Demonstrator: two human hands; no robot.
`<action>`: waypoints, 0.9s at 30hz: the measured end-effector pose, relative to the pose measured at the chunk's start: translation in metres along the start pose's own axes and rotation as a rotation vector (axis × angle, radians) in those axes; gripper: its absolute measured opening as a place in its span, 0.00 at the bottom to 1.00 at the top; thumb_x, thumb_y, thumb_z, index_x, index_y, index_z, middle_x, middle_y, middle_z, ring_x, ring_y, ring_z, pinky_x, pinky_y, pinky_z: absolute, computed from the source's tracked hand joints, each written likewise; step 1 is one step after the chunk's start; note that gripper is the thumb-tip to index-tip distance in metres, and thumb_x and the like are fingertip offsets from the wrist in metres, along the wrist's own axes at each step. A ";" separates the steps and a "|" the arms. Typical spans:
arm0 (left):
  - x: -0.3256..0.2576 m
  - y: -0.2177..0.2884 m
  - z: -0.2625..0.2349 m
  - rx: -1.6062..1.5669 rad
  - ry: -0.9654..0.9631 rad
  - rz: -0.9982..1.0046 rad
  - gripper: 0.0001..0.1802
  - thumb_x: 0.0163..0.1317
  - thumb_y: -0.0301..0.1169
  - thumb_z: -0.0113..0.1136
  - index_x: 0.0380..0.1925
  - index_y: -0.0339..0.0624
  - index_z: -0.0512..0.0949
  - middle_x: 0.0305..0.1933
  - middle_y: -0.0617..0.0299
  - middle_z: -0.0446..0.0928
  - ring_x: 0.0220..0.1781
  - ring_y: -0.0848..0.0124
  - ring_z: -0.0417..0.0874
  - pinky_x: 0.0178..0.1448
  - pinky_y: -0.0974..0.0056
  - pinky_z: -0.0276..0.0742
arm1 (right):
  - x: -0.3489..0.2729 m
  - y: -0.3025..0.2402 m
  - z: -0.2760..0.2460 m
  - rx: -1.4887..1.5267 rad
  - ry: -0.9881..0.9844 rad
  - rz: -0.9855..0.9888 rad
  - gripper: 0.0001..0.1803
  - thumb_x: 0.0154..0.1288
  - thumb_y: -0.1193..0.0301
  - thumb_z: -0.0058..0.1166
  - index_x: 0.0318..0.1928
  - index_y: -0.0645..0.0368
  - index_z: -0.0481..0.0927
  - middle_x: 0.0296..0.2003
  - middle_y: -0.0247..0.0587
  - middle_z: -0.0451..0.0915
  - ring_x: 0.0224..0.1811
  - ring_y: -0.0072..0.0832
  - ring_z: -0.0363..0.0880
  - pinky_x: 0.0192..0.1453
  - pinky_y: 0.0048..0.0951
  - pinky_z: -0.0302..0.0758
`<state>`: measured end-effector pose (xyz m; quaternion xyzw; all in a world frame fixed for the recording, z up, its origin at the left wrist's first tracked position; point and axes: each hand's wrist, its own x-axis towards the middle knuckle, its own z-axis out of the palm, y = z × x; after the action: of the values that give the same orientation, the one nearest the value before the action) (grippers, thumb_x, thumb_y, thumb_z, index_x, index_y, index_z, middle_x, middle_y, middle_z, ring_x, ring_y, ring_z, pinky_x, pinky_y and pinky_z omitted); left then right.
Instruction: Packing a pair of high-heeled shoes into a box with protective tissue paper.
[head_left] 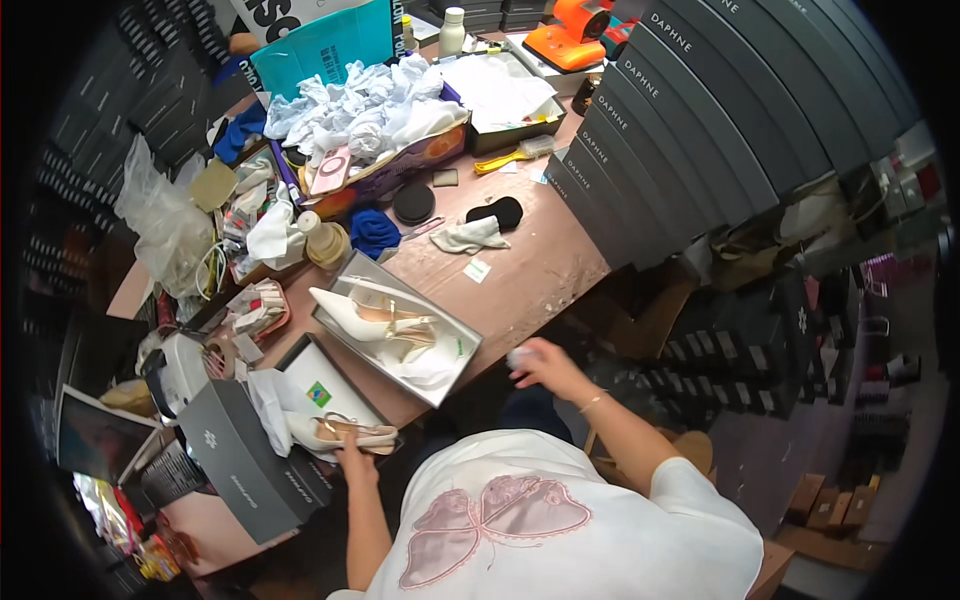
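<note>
My left hand [356, 464] is closed around a white shoe [320, 432] with a strap, at the front edge of the table. The shoe lies over a lidded-box part, an open tray [345, 375] with a green sticker on its pale inside and white tissue paper [267, 396] beside it. Just to the right, a grey shoebox [465, 355] holds a pointed white high-heeled shoe [365, 318] on white paper. Off the table's front edge, my right hand [553, 368] has its fingers closed on a small white wad [517, 358], slightly blurred.
Crumpled white paper [350, 110] overflows a box behind. A tall stack of dark shoeboxes [690, 110] rises at the right. On the table lie a yellow-handled brush [505, 158], a white cloth [468, 236] and a blue cloth [373, 232]. Closed dark boxes [240, 455] stand at the left.
</note>
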<state>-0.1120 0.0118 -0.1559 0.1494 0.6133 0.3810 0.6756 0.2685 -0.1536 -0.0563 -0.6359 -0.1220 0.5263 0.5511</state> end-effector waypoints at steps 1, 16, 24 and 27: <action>0.002 0.000 0.003 0.022 0.019 0.033 0.30 0.60 0.25 0.56 0.62 0.42 0.58 0.54 0.55 0.70 0.51 0.59 0.77 0.53 0.53 0.79 | -0.001 0.010 -0.043 0.041 0.140 0.025 0.10 0.67 0.72 0.51 0.43 0.66 0.74 0.35 0.42 0.79 0.31 0.27 0.81 0.34 0.28 0.83; -0.086 0.000 0.060 0.338 0.332 0.478 0.14 0.63 0.36 0.48 0.34 0.35 0.74 0.29 0.63 0.72 0.29 0.73 0.73 0.34 0.65 0.70 | 0.089 0.104 -0.648 -0.574 0.877 -0.002 0.27 0.67 0.69 0.48 0.65 0.56 0.58 0.53 0.48 0.70 0.52 0.43 0.72 0.40 0.37 0.76; -0.141 -0.012 0.068 0.383 0.375 0.514 0.13 0.63 0.35 0.48 0.35 0.35 0.74 0.30 0.63 0.73 0.29 0.73 0.75 0.33 0.66 0.71 | 0.066 0.015 -0.580 -0.493 0.990 0.179 0.33 0.64 0.76 0.41 0.70 0.60 0.51 0.60 0.62 0.67 0.61 0.55 0.67 0.66 0.45 0.65; -0.151 -0.017 0.073 0.362 0.348 0.503 0.14 0.64 0.36 0.48 0.37 0.35 0.75 0.30 0.63 0.74 0.29 0.73 0.76 0.34 0.67 0.72 | 0.070 0.015 -0.589 -0.731 0.989 0.145 0.33 0.64 0.76 0.40 0.70 0.60 0.50 0.60 0.63 0.66 0.62 0.55 0.67 0.65 0.44 0.66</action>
<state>-0.0316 -0.0857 -0.0445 0.3460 0.7208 0.4402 0.4086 0.7647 -0.4448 -0.2014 -0.9589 0.0191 0.1295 0.2517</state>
